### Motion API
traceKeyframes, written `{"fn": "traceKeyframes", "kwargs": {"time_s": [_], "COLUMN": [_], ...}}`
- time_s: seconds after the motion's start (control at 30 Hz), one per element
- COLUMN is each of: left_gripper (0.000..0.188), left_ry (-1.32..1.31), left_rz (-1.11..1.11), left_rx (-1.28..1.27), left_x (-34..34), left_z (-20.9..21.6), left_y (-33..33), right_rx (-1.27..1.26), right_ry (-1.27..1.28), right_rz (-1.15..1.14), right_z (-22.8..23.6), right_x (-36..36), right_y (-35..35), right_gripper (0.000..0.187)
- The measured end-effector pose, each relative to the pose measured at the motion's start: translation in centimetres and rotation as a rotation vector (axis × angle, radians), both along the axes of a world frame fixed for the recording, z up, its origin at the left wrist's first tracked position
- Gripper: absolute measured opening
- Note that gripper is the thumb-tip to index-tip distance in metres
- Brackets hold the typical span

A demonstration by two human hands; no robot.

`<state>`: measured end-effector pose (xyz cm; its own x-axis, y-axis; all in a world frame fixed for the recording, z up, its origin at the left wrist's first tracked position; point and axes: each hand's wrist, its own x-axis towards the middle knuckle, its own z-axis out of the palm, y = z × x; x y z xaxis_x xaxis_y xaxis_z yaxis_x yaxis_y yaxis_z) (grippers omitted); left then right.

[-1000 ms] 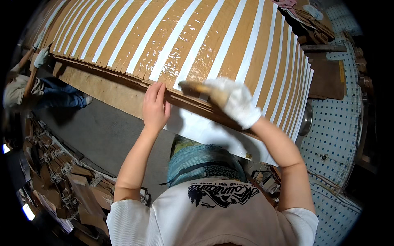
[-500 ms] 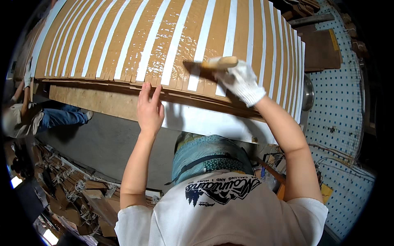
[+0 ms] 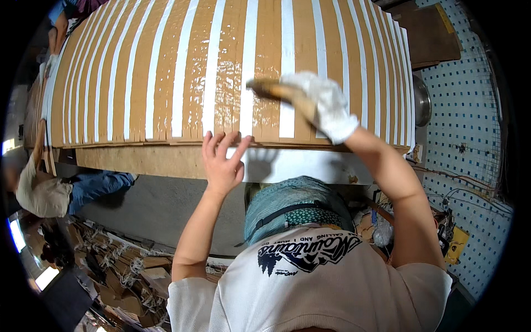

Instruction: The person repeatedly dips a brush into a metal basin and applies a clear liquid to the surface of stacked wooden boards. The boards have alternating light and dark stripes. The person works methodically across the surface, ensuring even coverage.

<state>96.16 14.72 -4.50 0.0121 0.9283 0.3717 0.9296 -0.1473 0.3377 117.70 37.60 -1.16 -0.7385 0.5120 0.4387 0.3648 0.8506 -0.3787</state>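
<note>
- One wooden-handled brush (image 3: 271, 89) is over the middle of the striped brown sheets, dark end toward your left; blur hides whether it touches them.
- You can expect it to be light, with a stiff handle and a softer, springier dark end; the handle looks like the place to hold it, clear of that end.
- Your right hand (image 3: 327, 108), in a white glove, is closed around that handle.
- The brown sheets (image 3: 193, 83), banded by white stripes (image 3: 287, 110), lie beneath; the gloss in the middle looks wet, so they are probably slippery there.
- Judge them thin and bendy, likely to crease or tear if you pinch hard; the duller near edge seems the safer place to touch, with flat fingertips.
- Your left hand (image 3: 224, 163), bare, has its fingers spread and grasps nothing, fingertips at that near edge.
- Below the edge you see the bare wood of the desk (image 3: 138, 160) and, to its right, a white sheet (image 3: 293, 166).
- Farther left, a person in blue trousers (image 3: 99, 191) stands at the sheets' end.
</note>
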Motion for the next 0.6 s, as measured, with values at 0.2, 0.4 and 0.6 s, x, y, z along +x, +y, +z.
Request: {"fn": "traceKeyframes", "kwargs": {"time_s": [0.2, 0.4, 0.6], "left_gripper": [0.073, 0.064, 0.051], "left_ry": [0.115, 0.164, 0.193], "left_rz": [-0.042, -0.084, -0.096], "left_rx": [-0.171, -0.216, -0.314], "left_x": [0.3, -0.2, -0.7], "left_z": [-0.1, -0.6, -0.9], "left_y": [0.4, 0.4, -0.2], "right_rx": [-0.272, -0.370, -0.271], "right_ry": [0.022, -0.343, -0.232], "right_rz": [0.212, -0.380, -0.493], "right_z": [1.5, 4.4, 2.5], "right_x": [1.9, -2.0, -5.9], "right_y": [0.5, 16.8, 34.7], "right_gripper": [0.038, 0.044, 0.044]}}
